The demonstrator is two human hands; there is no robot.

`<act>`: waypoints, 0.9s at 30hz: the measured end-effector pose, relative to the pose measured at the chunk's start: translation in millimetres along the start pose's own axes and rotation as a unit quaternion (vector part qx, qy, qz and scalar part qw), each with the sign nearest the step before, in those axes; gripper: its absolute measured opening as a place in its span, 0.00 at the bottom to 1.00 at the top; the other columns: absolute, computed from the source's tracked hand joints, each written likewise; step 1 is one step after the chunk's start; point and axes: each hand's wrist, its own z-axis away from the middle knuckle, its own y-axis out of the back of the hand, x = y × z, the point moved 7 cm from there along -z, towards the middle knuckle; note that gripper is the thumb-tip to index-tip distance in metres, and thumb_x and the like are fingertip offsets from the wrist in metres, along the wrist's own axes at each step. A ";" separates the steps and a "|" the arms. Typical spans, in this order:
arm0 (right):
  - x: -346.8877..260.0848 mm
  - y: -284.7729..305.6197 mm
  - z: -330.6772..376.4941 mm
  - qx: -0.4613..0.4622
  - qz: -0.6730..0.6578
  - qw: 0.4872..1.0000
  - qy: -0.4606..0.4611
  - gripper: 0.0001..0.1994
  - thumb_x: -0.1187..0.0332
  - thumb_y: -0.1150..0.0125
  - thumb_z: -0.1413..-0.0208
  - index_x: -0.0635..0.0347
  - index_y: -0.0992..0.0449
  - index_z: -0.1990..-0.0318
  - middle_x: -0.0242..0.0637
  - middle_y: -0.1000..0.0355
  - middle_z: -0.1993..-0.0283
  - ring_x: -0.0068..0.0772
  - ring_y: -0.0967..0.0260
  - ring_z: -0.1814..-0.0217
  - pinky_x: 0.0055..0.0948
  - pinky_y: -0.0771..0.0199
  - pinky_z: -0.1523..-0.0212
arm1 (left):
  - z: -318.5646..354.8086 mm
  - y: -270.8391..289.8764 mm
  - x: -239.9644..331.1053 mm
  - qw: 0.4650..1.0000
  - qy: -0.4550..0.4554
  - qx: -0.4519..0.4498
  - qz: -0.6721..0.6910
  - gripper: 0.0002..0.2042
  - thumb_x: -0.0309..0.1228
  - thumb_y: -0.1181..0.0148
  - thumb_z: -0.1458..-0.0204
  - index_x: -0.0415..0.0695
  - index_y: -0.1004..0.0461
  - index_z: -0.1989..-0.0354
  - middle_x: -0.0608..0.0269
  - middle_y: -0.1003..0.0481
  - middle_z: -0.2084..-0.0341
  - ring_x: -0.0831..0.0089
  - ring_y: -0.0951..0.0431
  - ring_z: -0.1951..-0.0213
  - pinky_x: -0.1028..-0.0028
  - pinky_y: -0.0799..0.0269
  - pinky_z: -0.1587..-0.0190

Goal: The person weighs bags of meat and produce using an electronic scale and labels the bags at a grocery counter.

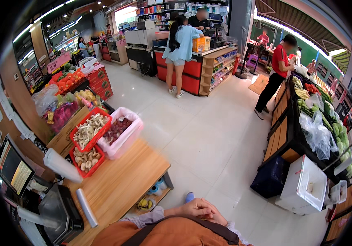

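My left hand [191,209] and my right hand [215,212] are folded together in front of my orange apron [163,233]. Their fingers curl over one another, and no object shows between them. To the left stands a wooden counter [128,176]. At its far end a red basket of pale, slender mushrooms [89,131] sits over another red basket of brown-capped mushrooms [86,160]. Beside them, a pink-lined tub [124,143] contains dark red round produce. A clear plastic roll [86,208] lies near the counter's left side.
A screen [14,166] and a scale-like machine [55,215] stand at the left. Bananas [145,203] lie on a shelf under the counter. A white foam box [305,186] stands by the vegetable stand [284,115] at right, where a person in red stands. Another person is at the checkout [180,76].
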 end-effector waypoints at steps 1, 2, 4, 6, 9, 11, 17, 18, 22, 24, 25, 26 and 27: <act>-0.5 28.1 -17.6 0.019 -0.078 0.996 -0.050 0.16 0.59 0.56 0.37 0.59 0.33 0.48 0.33 0.31 0.57 0.23 0.32 0.59 0.22 0.29 0.62 | -17.6 14.3 -6.3 1.000 0.017 -0.003 0.013 0.13 0.34 0.50 0.41 0.38 0.25 0.57 0.64 0.23 0.70 0.81 0.25 0.68 0.82 0.31 0.67; -16.7 37.1 -30.8 0.004 -0.106 0.993 -0.053 0.16 0.59 0.55 0.37 0.59 0.32 0.49 0.32 0.31 0.58 0.23 0.32 0.61 0.22 0.29 0.63 | -37.7 31.5 -5.9 1.000 -0.008 -0.008 0.008 0.14 0.35 0.50 0.41 0.39 0.25 0.56 0.65 0.23 0.70 0.83 0.26 0.68 0.82 0.31 0.68; -61.8 49.6 -56.9 0.027 -0.118 0.991 -0.056 0.14 0.58 0.55 0.38 0.59 0.31 0.56 0.32 0.33 0.66 0.23 0.35 0.67 0.21 0.32 0.68 | -76.6 67.0 -6.3 0.999 0.004 -0.001 0.037 0.14 0.35 0.50 0.41 0.39 0.25 0.56 0.66 0.24 0.70 0.83 0.26 0.69 0.82 0.31 0.68; -123.6 48.3 -67.9 0.107 -0.090 0.989 -0.056 0.13 0.59 0.53 0.40 0.59 0.30 0.68 0.31 0.36 0.78 0.21 0.39 0.76 0.18 0.37 0.75 | -117.9 100.4 -4.2 0.999 0.011 -0.002 0.052 0.14 0.35 0.49 0.41 0.39 0.25 0.56 0.66 0.24 0.71 0.83 0.26 0.70 0.82 0.31 0.68; -188.6 89.5 -103.0 0.129 -0.056 0.990 -0.028 0.12 0.60 0.53 0.41 0.61 0.30 0.66 0.33 0.35 0.74 0.24 0.39 0.75 0.21 0.37 0.74 | -191.5 145.5 14.2 0.999 0.014 -0.031 0.039 0.14 0.35 0.49 0.41 0.38 0.25 0.56 0.66 0.24 0.71 0.83 0.26 0.71 0.82 0.31 0.68; -217.6 123.7 -131.4 0.076 -0.066 0.995 0.009 0.13 0.59 0.53 0.39 0.60 0.30 0.62 0.31 0.34 0.72 0.23 0.37 0.74 0.20 0.35 0.74 | -236.5 173.7 36.3 0.996 0.052 -0.063 0.024 0.13 0.35 0.48 0.42 0.38 0.25 0.57 0.66 0.24 0.72 0.82 0.26 0.71 0.82 0.31 0.68; -342.2 140.2 -212.3 0.125 0.017 0.992 0.019 0.14 0.56 0.54 0.38 0.57 0.28 0.63 0.25 0.35 0.77 0.17 0.40 0.78 0.17 0.41 0.81 | -343.8 243.6 73.8 0.983 -0.087 -0.160 -0.026 0.12 0.30 0.48 0.43 0.34 0.26 0.57 0.56 0.24 0.65 0.73 0.24 0.65 0.76 0.29 0.61; -363.7 140.0 -229.7 0.111 0.027 0.993 0.013 0.14 0.56 0.54 0.38 0.57 0.28 0.63 0.25 0.35 0.77 0.17 0.40 0.79 0.16 0.42 0.81 | -357.9 262.8 68.3 0.985 -0.070 -0.152 -0.029 0.12 0.30 0.48 0.43 0.34 0.26 0.57 0.56 0.24 0.64 0.73 0.24 0.65 0.76 0.29 0.61; -452.5 147.6 -303.5 0.064 0.078 0.995 -0.007 0.14 0.57 0.53 0.38 0.57 0.28 0.63 0.25 0.36 0.78 0.16 0.40 0.79 0.16 0.43 0.82 | -431.6 343.0 56.8 0.991 -0.045 -0.120 -0.026 0.11 0.28 0.49 0.43 0.34 0.26 0.57 0.54 0.24 0.62 0.72 0.23 0.65 0.75 0.28 0.61; -501.4 151.0 -336.5 0.044 0.099 0.994 -0.025 0.14 0.57 0.53 0.38 0.57 0.28 0.63 0.24 0.36 0.78 0.15 0.41 0.80 0.15 0.44 0.83 | -469.9 381.3 74.8 0.994 -0.039 -0.097 -0.017 0.10 0.27 0.50 0.43 0.34 0.26 0.57 0.54 0.24 0.62 0.73 0.23 0.65 0.75 0.28 0.61; -526.0 151.1 -351.5 0.031 0.107 0.993 -0.032 0.13 0.57 0.53 0.38 0.57 0.28 0.63 0.24 0.36 0.78 0.15 0.41 0.80 0.15 0.45 0.83 | -487.4 404.2 85.7 0.996 -0.040 -0.081 -0.026 0.10 0.26 0.50 0.43 0.35 0.26 0.57 0.54 0.24 0.62 0.73 0.23 0.65 0.75 0.28 0.61; -549.2 151.6 -365.2 0.021 0.116 0.992 -0.042 0.13 0.57 0.53 0.38 0.57 0.28 0.63 0.24 0.36 0.78 0.15 0.41 0.80 0.15 0.45 0.83 | -503.6 426.8 95.5 0.996 -0.041 -0.066 -0.035 0.10 0.26 0.50 0.43 0.35 0.26 0.57 0.54 0.24 0.62 0.73 0.23 0.65 0.76 0.28 0.61; -573.3 152.4 -377.4 0.011 0.126 0.991 -0.051 0.13 0.58 0.53 0.38 0.57 0.28 0.63 0.24 0.36 0.78 0.15 0.41 0.80 0.15 0.45 0.83 | -518.2 447.8 102.6 0.997 -0.042 -0.050 -0.045 0.10 0.26 0.50 0.43 0.35 0.26 0.57 0.54 0.24 0.61 0.73 0.23 0.65 0.76 0.28 0.62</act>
